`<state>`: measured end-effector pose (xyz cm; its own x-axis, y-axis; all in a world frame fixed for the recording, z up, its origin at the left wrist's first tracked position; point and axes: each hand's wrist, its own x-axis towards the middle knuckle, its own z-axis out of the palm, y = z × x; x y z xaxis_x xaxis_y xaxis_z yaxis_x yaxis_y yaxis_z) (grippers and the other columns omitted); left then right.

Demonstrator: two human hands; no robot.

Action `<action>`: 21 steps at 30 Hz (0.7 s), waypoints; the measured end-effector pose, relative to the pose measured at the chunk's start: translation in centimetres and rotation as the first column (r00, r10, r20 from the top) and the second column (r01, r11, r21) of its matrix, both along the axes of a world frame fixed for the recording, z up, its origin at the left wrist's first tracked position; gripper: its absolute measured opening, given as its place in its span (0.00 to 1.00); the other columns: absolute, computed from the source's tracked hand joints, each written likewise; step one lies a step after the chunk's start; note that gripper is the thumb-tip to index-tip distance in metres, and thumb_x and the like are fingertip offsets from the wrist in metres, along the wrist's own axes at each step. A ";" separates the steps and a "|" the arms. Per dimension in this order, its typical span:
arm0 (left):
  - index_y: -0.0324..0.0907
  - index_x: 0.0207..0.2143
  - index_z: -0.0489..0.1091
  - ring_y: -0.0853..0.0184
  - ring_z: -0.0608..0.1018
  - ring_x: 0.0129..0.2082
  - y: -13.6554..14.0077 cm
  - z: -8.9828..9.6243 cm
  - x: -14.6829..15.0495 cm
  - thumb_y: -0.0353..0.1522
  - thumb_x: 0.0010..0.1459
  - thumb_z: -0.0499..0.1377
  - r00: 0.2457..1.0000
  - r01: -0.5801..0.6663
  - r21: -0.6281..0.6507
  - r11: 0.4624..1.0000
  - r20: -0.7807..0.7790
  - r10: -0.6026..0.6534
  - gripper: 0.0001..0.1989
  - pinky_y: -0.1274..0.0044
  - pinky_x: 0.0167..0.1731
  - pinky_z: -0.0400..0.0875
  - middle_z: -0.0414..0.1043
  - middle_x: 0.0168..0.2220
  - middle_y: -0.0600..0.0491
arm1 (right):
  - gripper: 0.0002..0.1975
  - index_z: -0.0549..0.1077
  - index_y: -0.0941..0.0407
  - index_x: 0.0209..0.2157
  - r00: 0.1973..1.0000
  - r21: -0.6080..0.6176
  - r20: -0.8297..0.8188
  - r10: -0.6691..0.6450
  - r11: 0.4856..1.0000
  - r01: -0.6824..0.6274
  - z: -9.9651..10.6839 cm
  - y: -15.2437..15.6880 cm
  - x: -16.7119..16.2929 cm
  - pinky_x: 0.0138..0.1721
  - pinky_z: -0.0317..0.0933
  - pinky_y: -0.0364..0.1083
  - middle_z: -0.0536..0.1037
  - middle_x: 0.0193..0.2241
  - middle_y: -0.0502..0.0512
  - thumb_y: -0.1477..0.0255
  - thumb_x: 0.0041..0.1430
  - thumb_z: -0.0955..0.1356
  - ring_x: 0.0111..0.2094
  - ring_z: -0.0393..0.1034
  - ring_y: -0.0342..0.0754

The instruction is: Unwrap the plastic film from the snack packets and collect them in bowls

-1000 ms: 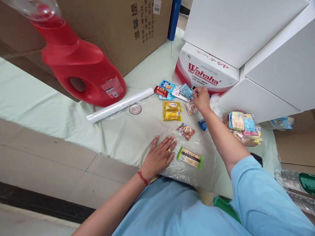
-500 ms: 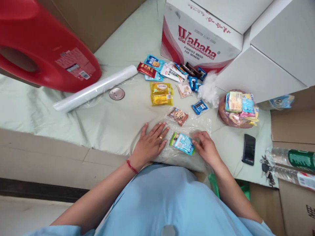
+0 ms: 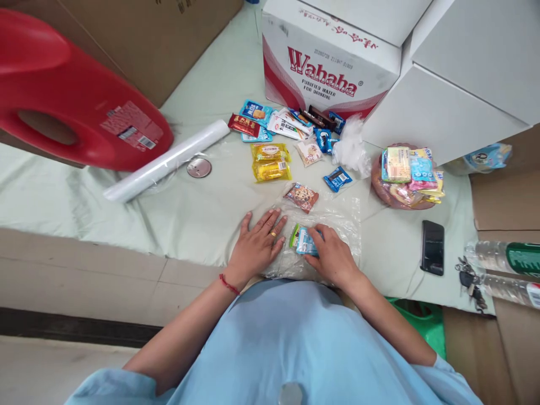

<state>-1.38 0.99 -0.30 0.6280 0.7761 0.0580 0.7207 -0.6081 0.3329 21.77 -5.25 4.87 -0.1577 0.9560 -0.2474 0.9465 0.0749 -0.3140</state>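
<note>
My left hand (image 3: 258,247) lies flat with fingers spread on a clear plastic bag (image 3: 348,216), close to the table's near edge. My right hand (image 3: 335,256) is closed over the right end of a light-blue snack packet (image 3: 304,242), thumb on the near side and fingers on the far side. Under that packet a green-edged packet (image 3: 294,235) shows at the left; whether the hand touches it too is hidden. Just beyond both hands sits a brown wrapped snack (image 3: 301,197).
Farther back are yellow cake packets (image 3: 271,162), a small blue packet (image 3: 337,179) and a snack pile near a Wahaha box (image 3: 329,67). A plastic roll (image 3: 169,160) and red jug (image 3: 105,107) stand left; a filled bowl (image 3: 382,194) and phone (image 3: 432,247) lie right.
My right hand has moved left from the bag's right side and closed over the light-blue packet. My left hand stays flat in place. The view has shifted slightly.
</note>
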 end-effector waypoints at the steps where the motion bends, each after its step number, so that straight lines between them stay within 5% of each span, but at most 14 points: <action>1: 0.50 0.75 0.53 0.54 0.61 0.74 0.0 0.0 0.0 0.39 0.75 0.47 1.000 0.000 0.000 1.000 0.002 0.000 0.29 0.47 0.73 0.41 0.53 0.76 0.47 | 0.31 0.68 0.52 0.65 1.000 -0.008 0.008 -0.014 1.000 0.014 0.1 0.1 0.0 0.52 0.72 0.59 0.71 0.61 0.68 0.67 0.63 0.74 0.58 0.69 0.65; 9: 0.47 0.74 0.55 0.53 0.60 0.75 0.1 0.0 -0.3 0.41 0.76 0.46 1.000 0.017 -0.037 0.999 0.013 -0.016 0.28 0.47 0.73 0.40 0.53 0.76 0.45 | 0.31 0.66 0.54 0.66 0.999 -0.041 0.014 0.043 0.998 -0.042 0.3 0.5 0.6 0.53 0.73 0.60 0.69 0.64 0.69 0.66 0.66 0.73 0.61 0.68 0.64; 15: 0.45 0.74 0.56 0.54 0.62 0.74 1.0 -0.2 -1.7 0.39 0.76 0.45 0.996 0.061 -0.078 0.995 0.074 -0.055 0.27 0.49 0.73 0.45 0.51 0.77 0.43 | 0.30 0.64 0.51 0.68 0.955 0.176 -0.287 0.079 0.984 -0.029 1.3 -2.1 3.9 0.56 0.72 0.60 0.62 0.68 0.69 0.56 0.70 0.70 0.64 0.67 0.62; 21: 0.48 0.68 0.66 0.59 0.57 0.76 2.0 0.4 -5.0 0.21 0.63 0.46 0.971 0.207 -0.058 0.977 0.137 -0.198 0.33 0.53 0.73 0.48 0.61 0.73 0.50 | 0.39 0.60 0.50 0.71 0.910 0.202 -0.338 0.242 0.962 -0.181 1.6 -6.8 7.2 0.60 0.68 0.64 0.67 0.65 0.68 0.56 0.64 0.75 0.63 0.65 0.64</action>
